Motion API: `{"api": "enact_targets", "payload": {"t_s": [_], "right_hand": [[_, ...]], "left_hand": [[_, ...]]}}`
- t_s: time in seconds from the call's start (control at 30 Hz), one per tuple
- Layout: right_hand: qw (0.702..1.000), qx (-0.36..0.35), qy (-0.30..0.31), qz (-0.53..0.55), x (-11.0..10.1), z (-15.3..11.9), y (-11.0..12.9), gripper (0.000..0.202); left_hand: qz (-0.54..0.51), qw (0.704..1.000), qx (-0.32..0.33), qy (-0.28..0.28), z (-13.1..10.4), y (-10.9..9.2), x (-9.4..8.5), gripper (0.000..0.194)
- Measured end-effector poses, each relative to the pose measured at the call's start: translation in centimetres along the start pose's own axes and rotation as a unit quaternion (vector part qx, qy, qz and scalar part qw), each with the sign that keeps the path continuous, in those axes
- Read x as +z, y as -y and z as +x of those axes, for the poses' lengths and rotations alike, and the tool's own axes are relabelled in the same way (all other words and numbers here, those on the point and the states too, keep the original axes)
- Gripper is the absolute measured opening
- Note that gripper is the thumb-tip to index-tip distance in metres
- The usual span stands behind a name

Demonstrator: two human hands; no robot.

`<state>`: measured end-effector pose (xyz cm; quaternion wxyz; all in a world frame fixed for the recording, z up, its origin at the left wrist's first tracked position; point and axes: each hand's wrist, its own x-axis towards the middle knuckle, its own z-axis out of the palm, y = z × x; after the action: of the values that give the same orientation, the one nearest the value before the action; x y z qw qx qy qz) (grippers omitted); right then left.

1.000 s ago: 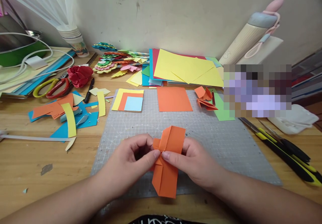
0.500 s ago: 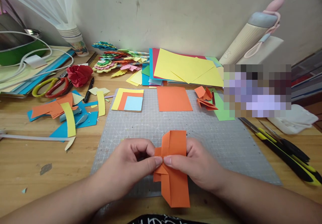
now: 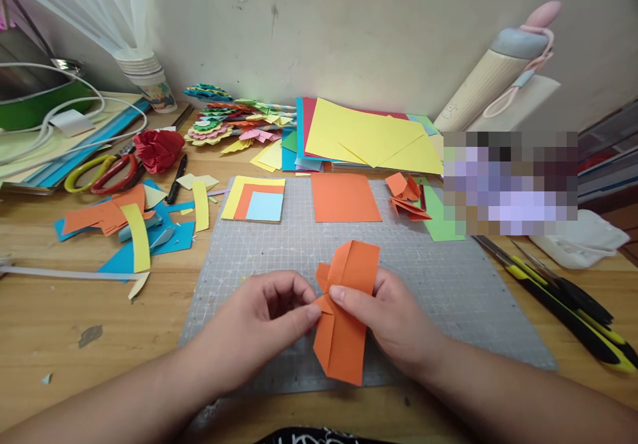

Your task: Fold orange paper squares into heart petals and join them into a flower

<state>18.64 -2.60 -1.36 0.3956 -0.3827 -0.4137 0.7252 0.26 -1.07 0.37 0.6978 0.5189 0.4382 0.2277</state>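
A folded piece of orange paper [image 3: 349,324] is held above the grey cutting mat [image 3: 239,251], tilted with its top leaning right. My right hand [image 3: 393,311] grips it from the right, thumb on the front face near the middle and fingers behind. At the paper's left edge, my left hand [image 3: 274,311] pinches a small folded part between thumb and fingers. Behind, a flat orange square [image 3: 345,198] lies on the mat. To its left is a stack of yellow, orange and light blue squares [image 3: 265,205]; to its right, folded orange pieces [image 3: 406,188].
Paper scraps [image 3: 134,231] and red-handled scissors [image 3: 117,173] lie at left. Coloured sheets [image 3: 369,131] and paper flowers [image 3: 214,125] stand along the wall. A box cutter [image 3: 563,311] lies at right, below a cream bottle [image 3: 488,78].
The folded orange paper has tilted clockwise and risen slightly. My left thumb now sits lower on its left edge, and my right thumb has shifted up a little.
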Motion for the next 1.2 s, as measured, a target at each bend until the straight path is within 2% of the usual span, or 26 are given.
{"api": "enact_targets", "payload": {"t_s": [0.13, 0.23, 0.4, 0.53, 0.83, 1.2], "right_hand": [[0.999, -0.016, -0.004, -0.031, 0.21, -0.17, -0.1, 0.009], [0.999, -0.004, -0.009, -0.049, 0.33, -0.18, -0.09, 0.009], [0.998, 0.028, -0.028, 0.041, 0.07, 0.0, -0.33, 0.01], [0.996, 0.019, -0.047, 0.078, -0.12, 0.02, -0.53, 0.008], [0.999, -0.037, -0.011, -0.032, 0.52, -0.31, 0.13, 0.013], [0.995, -0.017, -0.049, -0.085, 0.71, -0.61, 0.38, 0.015]], "left_hand": [[0.029, 0.999, 0.021, -0.035, -0.03, 0.33, 0.04, 0.017], [0.026, 0.999, 0.02, -0.033, -0.1, 0.35, 0.07, 0.016], [-0.082, 0.997, 0.001, -0.01, -0.11, 0.23, -0.07, 0.012], [-0.106, 0.994, -0.013, -0.005, 0.02, 0.52, -0.29, 0.008], [-0.094, 0.994, -0.041, -0.025, 0.04, 0.31, 0.02, 0.013], [-0.03, 0.999, -0.033, -0.021, 0.01, 0.3, -0.02, 0.016]]}}
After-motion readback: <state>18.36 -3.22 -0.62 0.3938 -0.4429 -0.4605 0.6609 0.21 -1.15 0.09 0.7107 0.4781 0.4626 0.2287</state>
